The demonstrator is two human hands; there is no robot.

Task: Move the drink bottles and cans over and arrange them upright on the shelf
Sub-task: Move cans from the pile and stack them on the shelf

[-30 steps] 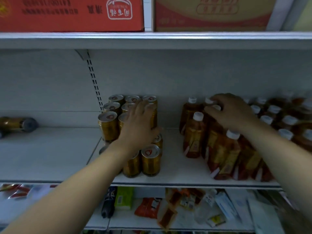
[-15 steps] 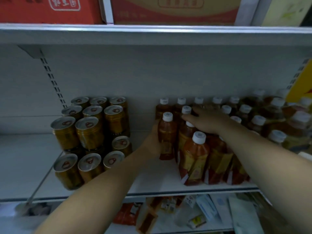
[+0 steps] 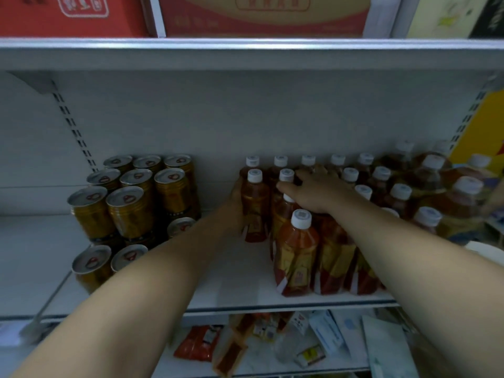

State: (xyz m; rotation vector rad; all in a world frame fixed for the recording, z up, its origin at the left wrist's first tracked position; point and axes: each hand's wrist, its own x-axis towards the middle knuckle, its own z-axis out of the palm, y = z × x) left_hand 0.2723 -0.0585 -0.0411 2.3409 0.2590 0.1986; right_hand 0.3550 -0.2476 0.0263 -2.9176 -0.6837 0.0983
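Several amber tea bottles (image 3: 296,255) with white caps stand upright in rows on the right half of the white shelf (image 3: 240,285). My left hand (image 3: 235,205) is wrapped around the left side of one tea bottle (image 3: 255,208) at the left end of the group. My right hand (image 3: 313,190) lies flat on the caps just to its right, with the fingers spread. Gold cans (image 3: 128,208) stand upright in two stacked layers on the left; my left forearm hides part of the lower layer.
Red cardboard boxes (image 3: 261,15) sit on the shelf above. Larger bottles (image 3: 461,200) crowd the far right, beside a yellow sign (image 3: 480,126). Loose packets (image 3: 201,342) and cartons lie on the shelf below. A slotted upright (image 3: 73,129) runs up the back wall at the left.
My left hand left the cans and came right to grip the leftmost tea bottle. The view swung right. My right hand stayed on the bottle caps.
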